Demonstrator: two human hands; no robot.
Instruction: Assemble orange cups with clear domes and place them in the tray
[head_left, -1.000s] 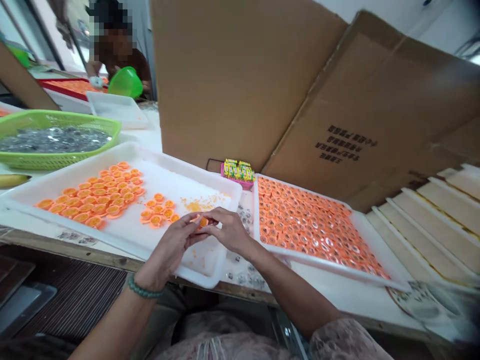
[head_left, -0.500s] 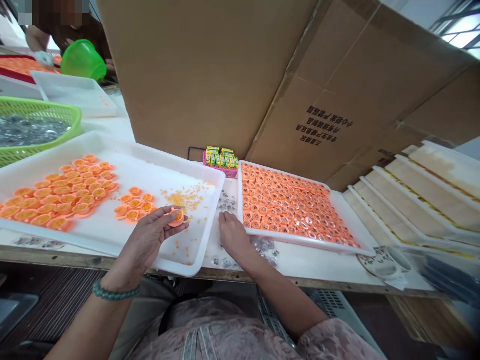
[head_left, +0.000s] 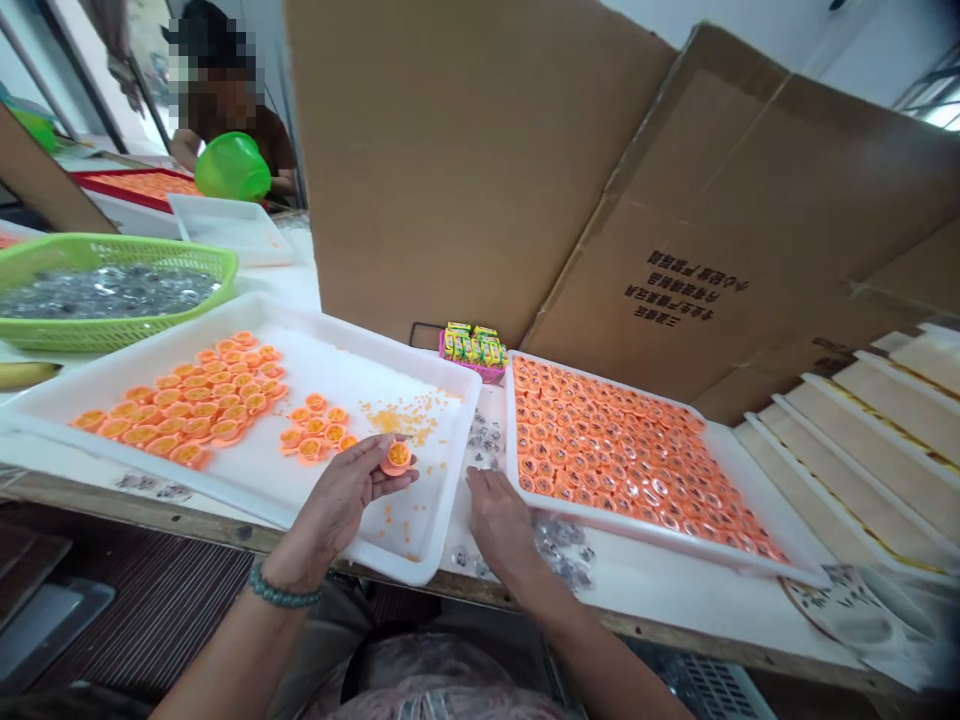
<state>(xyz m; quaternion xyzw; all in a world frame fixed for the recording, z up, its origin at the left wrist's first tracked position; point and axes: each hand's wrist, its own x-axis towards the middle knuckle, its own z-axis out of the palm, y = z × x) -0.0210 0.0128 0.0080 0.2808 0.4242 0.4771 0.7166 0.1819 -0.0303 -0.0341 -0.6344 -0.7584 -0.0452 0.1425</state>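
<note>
My left hand (head_left: 341, 497) pinches a small orange cup (head_left: 397, 457) filled with yellow bits, held over the near corner of the left white tray (head_left: 262, 480). That tray carries rows of filled orange cups (head_left: 187, 395) and a loose pile of yellow bits (head_left: 401, 415). My right hand (head_left: 499, 515) rests palm down on the table between the two trays, fingers curled over small clear lids (head_left: 559, 545); what it grips is hidden. The right white tray (head_left: 750, 470) is packed with lidded orange cups (head_left: 622, 450).
Big cardboard sheets (head_left: 465, 170) stand behind the trays, with a small pink basket of packets (head_left: 472, 347) at their foot. A green basket of clear lids (head_left: 105, 290) sits far left. Stacked white trays (head_left: 885, 420) lie at right. Another person with a green bowl (head_left: 232, 165) works behind.
One second ago both hands met over one cup. My right hand has since dropped to the clear lids between the trays, while my left keeps holding the cup.
</note>
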